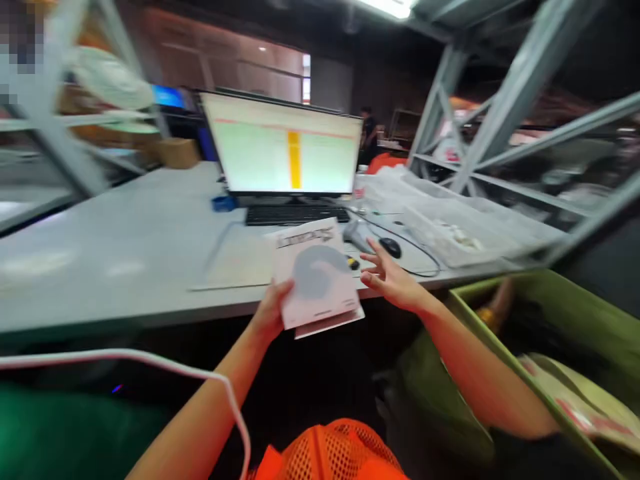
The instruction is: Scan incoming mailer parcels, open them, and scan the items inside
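Note:
A white booklet (pixel 315 280) with a grey curved shape and dark lettering, too blurred to read, is held tilted over the table's front edge. My left hand (pixel 274 307) is closed on its lower left side, the thumb on the front face. Beneath the booklet a second layer sticks out at its lower edge. To its right my right hand (pixel 393 280) is raised with fingers apart and holds nothing. Just beyond those fingers lie a grey device (pixel 356 235), perhaps a scanner, a small yellow-and-black item (pixel 353 263) and a black mouse (pixel 390 247).
A lit monitor (pixel 290 150) and black keyboard (pixel 295 214) stand on the white table (pixel 125 247). Clear plastic trays (pixel 465 240) lie at the right. A green bin (pixel 500 283) is below my right arm, and a white cable (pixel 165 363) crosses my left forearm. A person (pixel 369 130) is far behind.

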The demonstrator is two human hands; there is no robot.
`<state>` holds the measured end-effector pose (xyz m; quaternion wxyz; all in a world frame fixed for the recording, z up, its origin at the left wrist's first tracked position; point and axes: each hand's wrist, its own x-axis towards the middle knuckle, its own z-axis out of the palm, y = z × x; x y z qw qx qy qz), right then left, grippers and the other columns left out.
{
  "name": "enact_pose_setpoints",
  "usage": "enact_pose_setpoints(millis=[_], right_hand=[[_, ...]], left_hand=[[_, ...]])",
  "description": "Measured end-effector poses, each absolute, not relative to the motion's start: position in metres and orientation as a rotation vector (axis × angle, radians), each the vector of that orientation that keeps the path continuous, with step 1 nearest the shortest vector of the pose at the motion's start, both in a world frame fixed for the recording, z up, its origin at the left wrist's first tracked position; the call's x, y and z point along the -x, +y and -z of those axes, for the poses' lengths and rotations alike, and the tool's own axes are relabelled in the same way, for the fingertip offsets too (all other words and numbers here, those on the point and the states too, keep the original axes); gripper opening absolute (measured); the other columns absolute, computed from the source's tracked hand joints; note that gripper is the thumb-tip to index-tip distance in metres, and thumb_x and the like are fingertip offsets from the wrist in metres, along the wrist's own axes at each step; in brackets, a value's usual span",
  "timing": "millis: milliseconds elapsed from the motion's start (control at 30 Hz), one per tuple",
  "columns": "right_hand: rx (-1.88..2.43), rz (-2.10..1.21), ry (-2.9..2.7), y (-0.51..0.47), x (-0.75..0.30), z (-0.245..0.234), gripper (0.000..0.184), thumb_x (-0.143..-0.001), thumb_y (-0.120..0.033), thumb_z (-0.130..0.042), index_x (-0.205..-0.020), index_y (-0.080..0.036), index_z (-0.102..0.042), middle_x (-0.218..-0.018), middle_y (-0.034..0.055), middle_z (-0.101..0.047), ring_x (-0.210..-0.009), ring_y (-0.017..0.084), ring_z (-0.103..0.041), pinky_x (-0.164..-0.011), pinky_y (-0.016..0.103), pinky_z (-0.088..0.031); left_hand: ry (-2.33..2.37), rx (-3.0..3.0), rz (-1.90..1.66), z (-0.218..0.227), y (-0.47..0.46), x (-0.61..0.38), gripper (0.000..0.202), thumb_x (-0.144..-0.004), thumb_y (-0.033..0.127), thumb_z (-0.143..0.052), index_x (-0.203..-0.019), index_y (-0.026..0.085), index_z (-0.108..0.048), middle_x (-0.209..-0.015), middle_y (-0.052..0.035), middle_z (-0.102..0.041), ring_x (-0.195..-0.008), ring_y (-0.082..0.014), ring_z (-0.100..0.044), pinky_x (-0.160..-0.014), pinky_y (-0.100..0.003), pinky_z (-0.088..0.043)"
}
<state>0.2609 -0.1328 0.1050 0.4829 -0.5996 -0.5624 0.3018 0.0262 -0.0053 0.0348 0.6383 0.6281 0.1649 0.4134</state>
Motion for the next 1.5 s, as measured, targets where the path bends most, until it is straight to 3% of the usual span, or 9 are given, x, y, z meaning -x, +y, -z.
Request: enact_pose_setpoints(millis=[167,333,433,633,800,933,1067,1233,1500], right_hand=[[1.209,-0.92,-1.214,-0.051,-0.21,-0.069,0.1,-0.08,-0.08,-0.076,-0.149,-0.012,-0.054,-0.122,0.0178,-0.074,-0.109,0.033,-0.072,-0.1,0.048,-0.058],[1.13,-0.773,-1.184,-0.011,-0.196,-0.066,0.09,-0.086,-0.081,-0.066,-0.147,-0.016,-0.052,-0.129,0.0175,-0.072,-0.119,0.032,-0.069,-0.105,0.046,-0.056],[1.217,-0.651,-1.397,0.005,-0.226,-0.066,0.088,-0.087,-0.081,-0.064,-0.147,-0.017,-0.053,-0.133,0.0199,-0.07,-0.124,0.033,-0.067,-0.108,0.047,-0.054],[2.205,0.003,-1.423,0.031,-0.322,-0.063,0.069,-0.101,-0.048,-0.055,-0.155,-0.005,-0.051,-0.147,0.0256,-0.06,-0.138,0.036,-0.059,-0.118,0.045,-0.044],[2.533,-0.066,-1.547,0.046,-0.336,-0.045,0.061,-0.099,-0.034,-0.062,-0.151,-0.002,-0.054,-0.143,0.0298,-0.061,-0.136,0.043,-0.059,-0.115,0.054,-0.044],[2.563,-0.05,-1.516,0.061,-0.328,-0.038,0.06,-0.094,-0.019,-0.059,-0.15,0.0,-0.05,-0.14,0.032,-0.06,-0.139,0.041,-0.057,-0.113,0.051,-0.046],[2.555,-0.145,-1.468,0.078,-0.334,-0.056,0.05,-0.091,-0.021,-0.061,-0.137,-0.001,-0.06,-0.124,0.0316,-0.066,-0.126,0.04,-0.064,-0.101,0.048,-0.051],[2.354,-0.525,-1.561,0.077,-0.342,-0.128,0.021,-0.093,-0.037,-0.065,-0.093,-0.016,-0.063,-0.073,0.0089,-0.061,-0.062,0.02,-0.061,-0.056,0.033,-0.049],[2.099,-0.826,-1.926,0.037,-0.283,-0.194,0.022,-0.088,-0.035,-0.074,-0.096,-0.019,-0.061,-0.065,-0.0003,-0.053,-0.048,0.013,-0.047,-0.038,0.025,-0.034]], left_hand=[[0.565,-1.168,-1.133,-0.031,0.015,0.01,0.12,-0.074,0.072,-0.089,-0.166,0.024,-0.029,-0.161,-0.0197,-0.049,-0.145,-0.0417,-0.053,-0.113,-0.055,-0.056],[0.643,-1.188,-0.94,-0.036,0.026,0.021,0.099,-0.081,0.071,-0.084,-0.156,0.022,-0.041,-0.154,-0.0221,-0.054,-0.136,-0.0432,-0.059,-0.088,-0.05,-0.065],[0.769,-1.423,-1.194,-0.041,0.04,0.041,0.096,-0.076,0.059,-0.09,-0.15,0.019,-0.045,-0.147,-0.0198,-0.058,-0.13,-0.0369,-0.062,-0.098,-0.047,-0.061],[1.026,-2.504,-1.815,-0.031,0.078,0.085,0.067,-0.087,0.031,-0.081,-0.145,0.023,-0.048,-0.14,-0.0159,-0.061,-0.134,-0.0329,-0.057,-0.115,-0.051,-0.049],[0.737,-2.924,-1.751,0.006,0.07,0.079,0.062,-0.094,0.004,-0.061,-0.151,0.026,-0.05,-0.132,-0.0115,-0.067,-0.137,-0.0295,-0.056,-0.113,-0.047,-0.05],[0.652,-2.905,-1.683,0.028,0.046,0.069,0.055,-0.095,0.007,-0.063,-0.145,0.029,-0.057,-0.134,-0.0092,-0.067,-0.144,-0.0288,-0.055,-0.12,-0.05,-0.047],[0.58,-2.866,-1.685,0.043,0.029,0.065,0.047,-0.097,0.01,-0.065,-0.141,0.028,-0.058,-0.135,-0.0099,-0.066,-0.147,-0.0287,-0.053,-0.123,-0.052,-0.048],[0.516,-2.808,-1.713,0.054,0.022,0.063,0.044,-0.096,0.005,-0.066,-0.137,0.021,-0.059,-0.136,-0.0123,-0.063,-0.151,-0.0288,-0.047,-0.127,-0.052,-0.044],[0.527,-2.837,-1.708,0.053,0.026,0.065,0.044,-0.099,0.01,-0.066,-0.141,0.019,-0.055,-0.137,-0.0133,-0.063,-0.152,-0.0281,-0.045,-0.127,-0.049,-0.043]])
